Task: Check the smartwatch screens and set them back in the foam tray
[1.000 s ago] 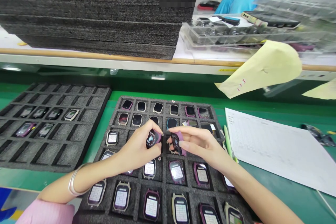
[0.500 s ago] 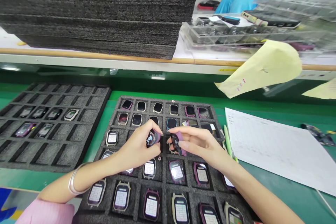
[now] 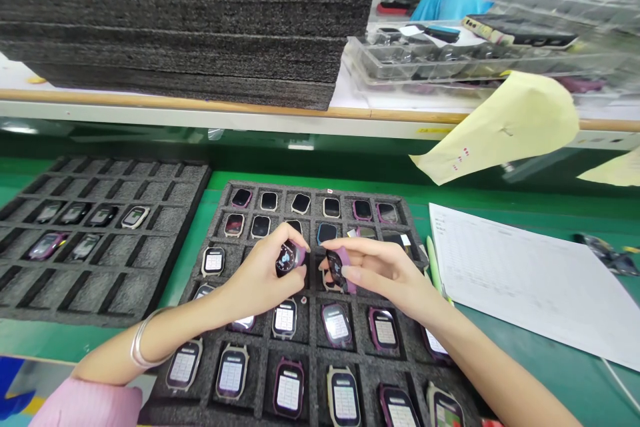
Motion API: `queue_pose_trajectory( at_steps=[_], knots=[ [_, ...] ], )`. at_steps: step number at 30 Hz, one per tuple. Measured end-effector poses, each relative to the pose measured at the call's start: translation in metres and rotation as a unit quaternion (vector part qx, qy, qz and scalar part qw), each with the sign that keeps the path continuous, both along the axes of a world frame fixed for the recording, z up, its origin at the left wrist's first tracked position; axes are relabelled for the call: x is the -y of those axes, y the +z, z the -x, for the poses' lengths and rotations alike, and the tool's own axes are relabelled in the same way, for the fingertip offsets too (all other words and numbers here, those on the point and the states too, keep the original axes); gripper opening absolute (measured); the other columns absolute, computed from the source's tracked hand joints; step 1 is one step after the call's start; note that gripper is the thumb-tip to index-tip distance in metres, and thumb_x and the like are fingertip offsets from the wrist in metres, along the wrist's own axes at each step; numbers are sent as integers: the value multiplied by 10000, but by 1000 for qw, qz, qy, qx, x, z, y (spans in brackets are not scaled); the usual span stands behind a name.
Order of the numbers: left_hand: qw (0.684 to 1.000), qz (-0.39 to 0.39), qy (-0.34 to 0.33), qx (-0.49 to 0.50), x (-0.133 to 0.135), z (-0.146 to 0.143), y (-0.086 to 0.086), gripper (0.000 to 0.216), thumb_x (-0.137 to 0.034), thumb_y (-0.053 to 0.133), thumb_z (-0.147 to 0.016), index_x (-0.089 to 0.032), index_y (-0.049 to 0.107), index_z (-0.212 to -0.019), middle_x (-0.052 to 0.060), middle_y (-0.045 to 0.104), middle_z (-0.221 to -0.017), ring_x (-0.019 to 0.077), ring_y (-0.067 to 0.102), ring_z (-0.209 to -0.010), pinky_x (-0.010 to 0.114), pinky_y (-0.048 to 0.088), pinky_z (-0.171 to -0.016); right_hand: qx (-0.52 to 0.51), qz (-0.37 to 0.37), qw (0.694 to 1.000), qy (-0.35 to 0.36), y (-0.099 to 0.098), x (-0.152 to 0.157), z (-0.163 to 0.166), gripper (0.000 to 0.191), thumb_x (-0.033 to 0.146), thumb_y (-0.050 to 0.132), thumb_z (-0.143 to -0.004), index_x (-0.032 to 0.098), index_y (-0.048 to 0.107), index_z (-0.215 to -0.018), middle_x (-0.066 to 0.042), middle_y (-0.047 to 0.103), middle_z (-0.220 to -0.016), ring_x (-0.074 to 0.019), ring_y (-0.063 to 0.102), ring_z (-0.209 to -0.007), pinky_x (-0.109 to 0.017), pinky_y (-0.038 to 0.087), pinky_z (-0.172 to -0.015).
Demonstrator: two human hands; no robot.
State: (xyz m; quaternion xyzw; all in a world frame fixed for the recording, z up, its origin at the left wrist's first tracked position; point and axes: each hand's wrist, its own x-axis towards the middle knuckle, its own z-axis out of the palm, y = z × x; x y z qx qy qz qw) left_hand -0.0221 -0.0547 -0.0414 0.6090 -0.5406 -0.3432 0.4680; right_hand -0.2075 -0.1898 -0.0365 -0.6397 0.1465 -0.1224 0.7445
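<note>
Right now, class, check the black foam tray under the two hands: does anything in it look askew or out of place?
Mostly tidy. The dark foam tray holds watch bodies lying flat, one per pocket. Only the purple-cased watch body in the left hand and the purple-cased watch body in the right hand are lifted out and tilted.

- The left hand is raised mid-frame, fingers curled and pinched shut at the tips, palm turned inward.
- Its forearm slants in from the lower left, a silver bangle on the wrist, a pink sleeve at the elbow.
- The right hand faces it, close but apart, fingertips likewise pinched together, bare forearm entering from the lower right.
</note>
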Motion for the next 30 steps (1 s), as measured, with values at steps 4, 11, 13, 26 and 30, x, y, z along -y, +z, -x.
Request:
queue_pose_trajectory(
  at_steps=[4,11,13,26,30],
  knots=[
    [1000,-1,-2,8,1,-1,0,212,-57,530,-770,-214,489,-907,-51,504,-828,130,479,-781,263,364,-754,9,-9,1000,7,1,-1,1,293,206,709,-902,239,699,-1193,-41,737,-995,-163,714,-872,-213,560,-736],
    [999,32,-6,9,-2,0,4,244,-28,527,-757,-216,494,-910,-56,499,-824,120,471,-765,250,363,-726,22,-6,1000,16,8,-3,3,284,183,681,-927,263,695,-1200,-22,727,-1011,-144,705,-885,-192,550,-747],
    [999,33,-13,16,-3,0,4,265,-5,521,-735,-214,495,-897,-55,501,-829,116,472,-770,249,366,-725,17,-6,1000,19,10,-3,4,271,183,677,-930,259,701,-1189,-21,723,-1005,-149,702,-880,-202,552,-748],
    [946,-122,-21,-300,5,-3,-8,377,-339,592,-860,-176,531,-1195,48,599,-929,216,642,-880,339,580,-696,-23,-185,982,-37,-1,-4,-4,346,283,638,-946,167,608,-1270,-110,716,-1135,-259,673,-1067,-435,522,-958],
    [917,-132,2,-377,6,-8,-14,370,-304,595,-838,-166,584,-1181,99,639,-1067,247,667,-939,410,572,-814,-21,-198,978,-59,-4,-3,-5,402,253,676,-906,165,577,-1287,-124,712,-1164,-273,661,-1107,-453,509,-979]
  ],
)
